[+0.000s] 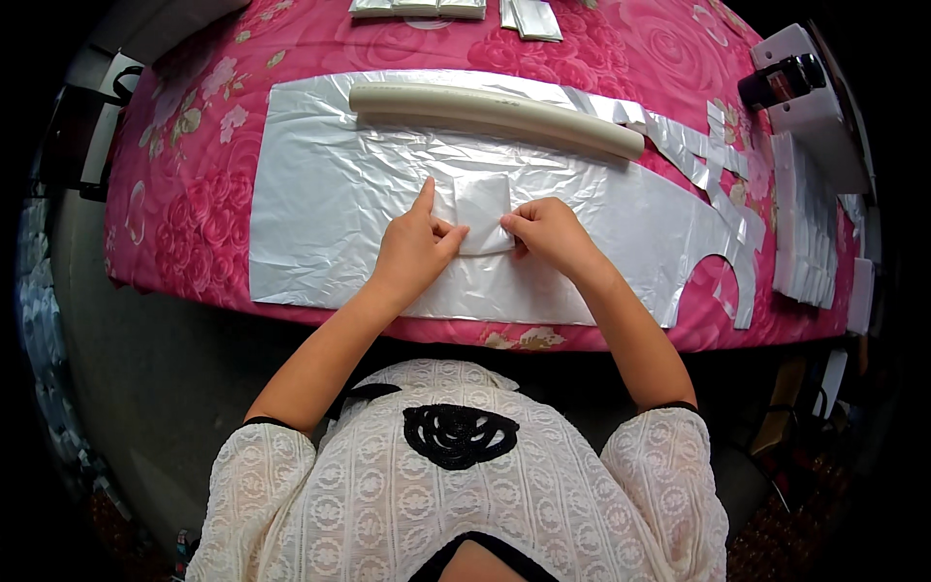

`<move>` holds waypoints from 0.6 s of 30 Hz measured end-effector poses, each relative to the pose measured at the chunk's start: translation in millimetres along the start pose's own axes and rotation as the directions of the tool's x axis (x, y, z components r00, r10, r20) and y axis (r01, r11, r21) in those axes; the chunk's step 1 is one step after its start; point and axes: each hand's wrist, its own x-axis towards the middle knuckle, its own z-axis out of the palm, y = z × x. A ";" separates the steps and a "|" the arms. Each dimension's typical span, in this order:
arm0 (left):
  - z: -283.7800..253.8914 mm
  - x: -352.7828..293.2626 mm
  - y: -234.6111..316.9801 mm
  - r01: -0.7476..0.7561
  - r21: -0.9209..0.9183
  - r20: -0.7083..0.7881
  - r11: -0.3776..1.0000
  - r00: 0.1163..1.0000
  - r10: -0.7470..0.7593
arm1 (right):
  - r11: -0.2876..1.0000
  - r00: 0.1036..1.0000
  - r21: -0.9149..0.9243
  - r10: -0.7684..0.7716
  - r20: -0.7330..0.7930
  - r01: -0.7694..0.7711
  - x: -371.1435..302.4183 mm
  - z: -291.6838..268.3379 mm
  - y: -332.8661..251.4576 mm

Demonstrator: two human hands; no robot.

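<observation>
A small, neatly folded plastic packet (483, 206), whitish and silvery, lies between my two hands on a large plastic sheet (310, 194). My right hand (551, 231) pinches its right edge between thumb and forefinger. At the lower left corner of the packet, my left hand (415, 242) closes thumb and curled fingers on its edge, with the forefinger stretched away from me over the sheet. The sheet is crumpled and translucent, with cut-out straps at its right end. Across its far part rests a long beige tube (495, 114).
A pink flowered cloth covers the table (194, 209). Folded plastic stacks (417, 8) sit at the far edge, with another small stack (533, 19) beside them. Boxes and a tall pile of folded plastic (805, 223) stand at right, near a black cylindrical object (781, 82).
</observation>
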 end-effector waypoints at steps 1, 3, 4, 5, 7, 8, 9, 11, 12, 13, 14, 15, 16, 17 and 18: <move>-2.2 0.0 2.0 0.004 0.011 0.002 1.000 1.000 -0.004 | 1.000 1.000 0.003 0.014 0.005 -0.014 0.6 -0.5 -0.9; -7.1 -0.6 6.7 0.012 0.033 0.005 0.999 1.000 -0.012 | 0.999 0.999 0.008 0.041 0.017 -0.041 1.5 -1.4 -3.3; -5.4 -0.8 3.4 -0.157 0.155 -0.031 0.975 0.986 0.164 | 0.999 0.999 0.001 0.046 0.016 -0.046 1.7 -1.9 -4.5; -1.5 -1.0 -2.4 -0.313 0.279 -0.046 0.908 0.940 0.338 | 0.999 0.999 -0.006 0.050 0.016 -0.050 1.9 -2.6 -5.7; 3.3 -0.7 -4.6 -0.496 0.419 0.004 0.760 0.838 0.545 | 0.999 0.999 -0.010 0.043 0.015 -0.043 3.1 -1.6 -4.4; 9.8 0.8 -1.8 -0.545 0.435 0.046 0.717 0.808 0.587 | 0.999 0.999 -0.007 0.031 0.014 -0.031 4.7 -1.0 -1.5; 16.0 1.7 1.7 -0.592 0.446 0.088 0.671 0.775 0.626 | 1.000 1.000 -0.005 0.019 0.011 -0.019 6.0 -0.2 1.7; 28.7 2.8 -1.4 -0.529 0.532 0.163 0.661 0.830 0.533 | 0.999 0.999 -0.032 -0.035 -0.022 0.034 8.9 2.8 9.3; 34.0 4.2 -3.3 -0.505 0.553 0.168 0.663 0.847 0.505 | 0.997 0.997 -0.045 -0.062 -0.039 0.060 9.2 3.6 11.7; 37.2 5.4 -5.2 -0.482 0.572 0.173 0.664 0.862 0.477 | 0.997 0.996 -0.055 -0.060 -0.064 0.056 8.3 5.1 11.7; 38.2 6.4 -7.7 -0.478 0.579 0.186 0.661 0.866 0.463 | 0.997 0.994 -0.065 -0.057 -0.089 0.052 7.1 7.9 11.2; 38.3 6.9 -9.7 -0.475 0.587 0.205 0.656 0.871 0.447 | 0.997 0.992 -0.068 -0.053 -0.113 0.045 5.0 10.7 11.0; 39.3 7.0 -11.3 -0.472 0.595 0.224 0.651 0.875 0.430 | 0.989 0.989 -0.139 -0.074 -0.125 0.057 1.6 11.2 8.9; 41.5 6.6 -12.6 -0.478 0.587 0.220 0.653 0.871 0.440 | 0.976 0.986 -0.209 -0.096 -0.136 0.066 -3.2 10.3 4.7; 42.1 7.3 -13.5 -0.484 0.580 0.209 0.655 0.866 0.454 | 0.956 0.981 -0.284 -0.125 -0.146 0.079 -6.2 10.0 0.3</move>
